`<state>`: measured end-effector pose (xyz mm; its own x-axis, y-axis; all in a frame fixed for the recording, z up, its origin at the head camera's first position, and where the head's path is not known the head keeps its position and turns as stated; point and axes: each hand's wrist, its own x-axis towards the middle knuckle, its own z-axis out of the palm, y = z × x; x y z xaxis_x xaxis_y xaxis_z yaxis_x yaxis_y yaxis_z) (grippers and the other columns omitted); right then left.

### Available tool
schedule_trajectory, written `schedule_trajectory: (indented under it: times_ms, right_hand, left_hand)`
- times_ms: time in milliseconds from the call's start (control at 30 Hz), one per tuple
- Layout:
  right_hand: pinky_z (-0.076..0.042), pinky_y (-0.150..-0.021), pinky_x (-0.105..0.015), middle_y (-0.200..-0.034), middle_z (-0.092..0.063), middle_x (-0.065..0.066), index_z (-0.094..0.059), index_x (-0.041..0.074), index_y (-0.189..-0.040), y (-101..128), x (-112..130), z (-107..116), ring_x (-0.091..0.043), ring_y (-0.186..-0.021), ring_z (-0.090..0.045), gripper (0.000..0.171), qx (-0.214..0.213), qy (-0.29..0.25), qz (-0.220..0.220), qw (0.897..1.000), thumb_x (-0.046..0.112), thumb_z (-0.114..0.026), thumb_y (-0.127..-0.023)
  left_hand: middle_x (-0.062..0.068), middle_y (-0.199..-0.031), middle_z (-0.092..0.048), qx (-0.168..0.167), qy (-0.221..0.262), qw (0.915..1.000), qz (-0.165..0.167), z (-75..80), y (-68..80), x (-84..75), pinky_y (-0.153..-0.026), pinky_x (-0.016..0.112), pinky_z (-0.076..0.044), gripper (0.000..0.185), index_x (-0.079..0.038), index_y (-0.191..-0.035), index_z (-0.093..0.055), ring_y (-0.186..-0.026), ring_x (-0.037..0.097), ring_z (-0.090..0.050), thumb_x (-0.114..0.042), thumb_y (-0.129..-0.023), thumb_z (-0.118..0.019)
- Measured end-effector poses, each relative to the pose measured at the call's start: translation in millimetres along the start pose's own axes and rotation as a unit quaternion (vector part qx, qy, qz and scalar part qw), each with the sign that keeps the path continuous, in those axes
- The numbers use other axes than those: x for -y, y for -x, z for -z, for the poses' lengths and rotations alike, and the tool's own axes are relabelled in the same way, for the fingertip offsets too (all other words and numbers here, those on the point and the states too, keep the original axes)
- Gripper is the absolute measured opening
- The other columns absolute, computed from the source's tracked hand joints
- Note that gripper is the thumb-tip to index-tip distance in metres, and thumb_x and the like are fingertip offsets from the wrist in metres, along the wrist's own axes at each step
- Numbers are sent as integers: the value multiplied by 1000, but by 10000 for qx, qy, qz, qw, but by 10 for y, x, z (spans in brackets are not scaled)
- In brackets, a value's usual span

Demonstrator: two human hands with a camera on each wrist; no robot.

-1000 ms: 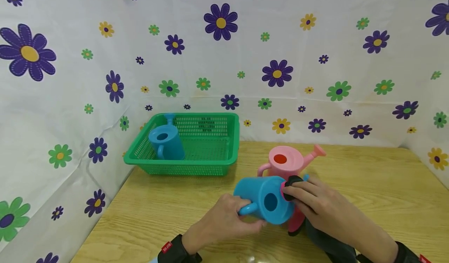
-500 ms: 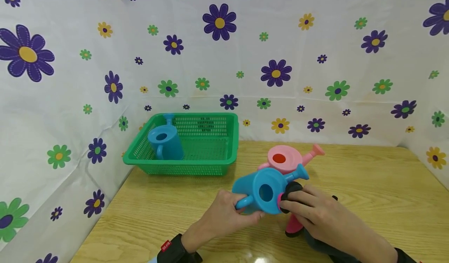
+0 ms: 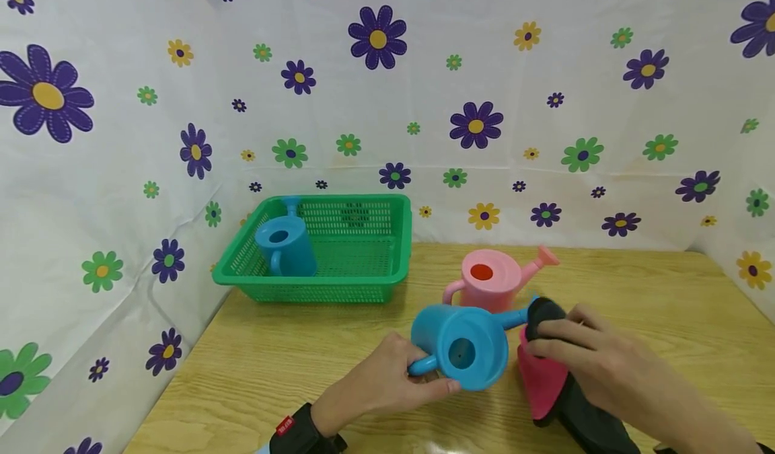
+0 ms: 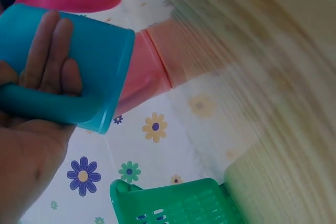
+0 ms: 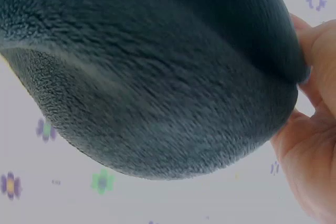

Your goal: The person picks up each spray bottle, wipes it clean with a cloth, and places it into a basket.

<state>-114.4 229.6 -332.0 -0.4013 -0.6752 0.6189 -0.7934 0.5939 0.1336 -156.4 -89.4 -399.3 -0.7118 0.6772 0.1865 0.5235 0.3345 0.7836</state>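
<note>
Gripping the handle of a tipped blue plastic watering can (image 3: 463,346), the left hand (image 3: 375,387) holds it above the wooden table (image 3: 290,360), its top opening facing the camera. The right hand (image 3: 599,360) closes around a dark fleece cloth with pink lining (image 3: 547,366), pressed at the spout. The cloth hides the spout tip; the right fingertips are indistinct.
</note>
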Motion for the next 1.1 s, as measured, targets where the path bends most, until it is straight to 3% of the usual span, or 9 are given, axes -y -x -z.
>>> schedule_trajectory:
  times_ms: [67,167,300,367,433,567,733,833,1100]
  right_hand:
    - [-49,-64,-14,-102,-73,2,-76,20,-104,26,-162,90,-14,-87,-50,59,-246,418,-77,9988,37,-20,-111]
    - [-54,-60,-27,-102,-75,-5,-76,14,-102,55,-427,138,-22,-87,-54,24,-463,694,-109,9965,6,-54,-101]
    - [-59,-63,-43,-101,-75,-8,-76,13,-103,33,-635,91,-31,-92,-60,60,-90,736,-20,9972,-14,-82,-48]
    - [-61,-65,-45,-101,-75,-6,-76,13,-102,-16,-636,31,-31,-94,-60,64,137,581,17,9982,-14,-88,-45]
    - [-62,-67,-42,-100,-74,-3,-76,13,-101,-94,-578,-38,-28,-96,-60,62,314,300,85,9990,-14,-90,-46]
    - [-61,-72,-32,-102,-73,4,-76,16,-99,-280,-352,-168,-17,-98,-55,49,655,-703,136,9953,-14,-83,-62]
    - [-54,-78,-26,-106,-66,16,-67,28,-107,-376,-92,-233,-7,-101,-49,29,1528,-1848,-526,9694,8,-73,-86]
    - [-57,-82,-30,-112,-67,13,-66,26,-115,-372,-16,-277,-10,-104,-54,25,1678,-1959,-880,9621,21,-75,-92]
    - [-61,-87,-40,-112,-72,2,-75,12,-114,-419,38,-469,-19,-106,-63,28,1121,-1320,-578,9832,12,-80,-86]
  left_hand:
    - [-12,-50,-37,166,-231,9994,-171,-3,-2,10,-50,14,-32,54,-15,-56,-47,-49,-6,-44,-43,-97,-68]
    - [-13,-52,-36,168,-981,9918,-800,-15,-20,14,-54,9,-33,52,-18,-57,-46,-52,-9,-42,-44,-98,-66]
    - [-13,-51,-37,83,-2209,9559,-1931,-58,-60,8,-61,6,-29,50,-22,-56,-45,-56,-7,-36,-44,-93,-70]
    - [-14,-50,-38,178,-2705,9330,-2367,-89,-83,-5,-62,7,-26,50,-23,-56,-45,-57,-6,-34,-46,-92,-71]
    - [-15,-51,-40,308,-3123,9121,-2640,-119,-110,-20,-63,8,-23,49,-24,-57,-46,-57,-4,-33,-49,-92,-69]
    - [-13,-53,-41,489,-3555,8887,-2854,-174,-156,-51,-64,11,-22,49,-24,-58,-45,-56,-1,-34,-52,-91,-69]
    - [-15,-54,-38,554,-4101,8608,-2962,-227,-161,-78,-66,15,-25,53,-25,-57,-40,-55,0,-33,-57,-93,-62]
    - [-16,-56,-37,704,-4274,8532,-2905,-242,-148,-88,-68,17,-27,51,-27,-59,-41,-56,0,-33,-58,-95,-59]
    - [-14,-56,-34,718,-4594,8353,-2934,-262,-146,-99,-68,18,-28,53,-26,-57,-40,-58,2,-30,-59,-93,-60]
